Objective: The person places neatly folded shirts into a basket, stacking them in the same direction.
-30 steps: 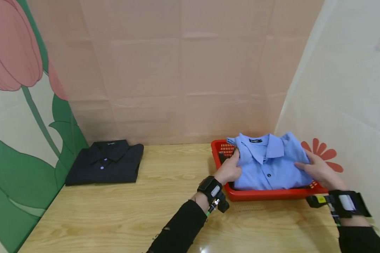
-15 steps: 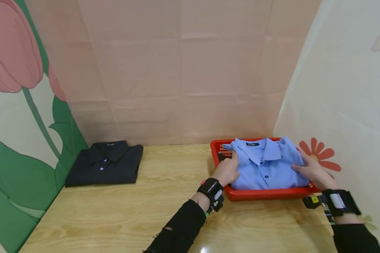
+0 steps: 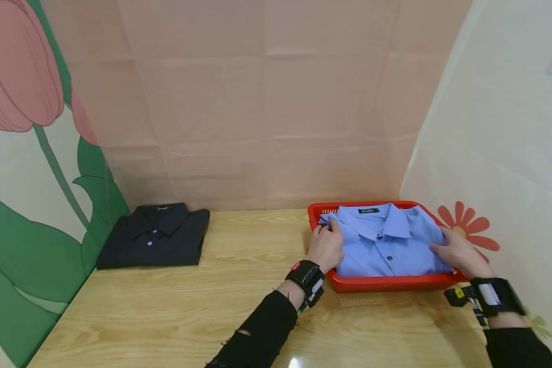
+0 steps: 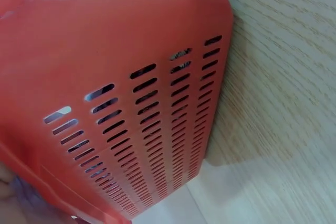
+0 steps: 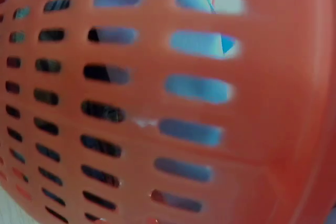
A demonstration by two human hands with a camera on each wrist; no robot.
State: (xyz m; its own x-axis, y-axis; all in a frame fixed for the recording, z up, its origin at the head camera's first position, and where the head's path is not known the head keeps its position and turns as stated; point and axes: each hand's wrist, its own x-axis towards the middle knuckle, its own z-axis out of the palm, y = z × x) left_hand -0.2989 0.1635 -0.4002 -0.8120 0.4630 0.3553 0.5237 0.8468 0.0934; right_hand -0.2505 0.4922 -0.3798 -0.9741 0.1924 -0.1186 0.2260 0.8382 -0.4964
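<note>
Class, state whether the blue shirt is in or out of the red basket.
In: the blue shirt lies inside the red basket, behind its front rim.

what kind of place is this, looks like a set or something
Probably a makeshift filming corner: a wood-grain table, creased pinkish sheeting behind it, and a large printed tulip decorating the left side.

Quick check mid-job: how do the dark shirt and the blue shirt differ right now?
Place: the dark shirt lies on the table; the blue shirt sits in the red basket.
Buttons: the dark shirt's are pale, the blue shirt's dark.
Contact: the left hand and right hand touch the blue shirt; no hand is on the dark shirt.
Shared: both are folded, front up, neck end facing away.
</note>
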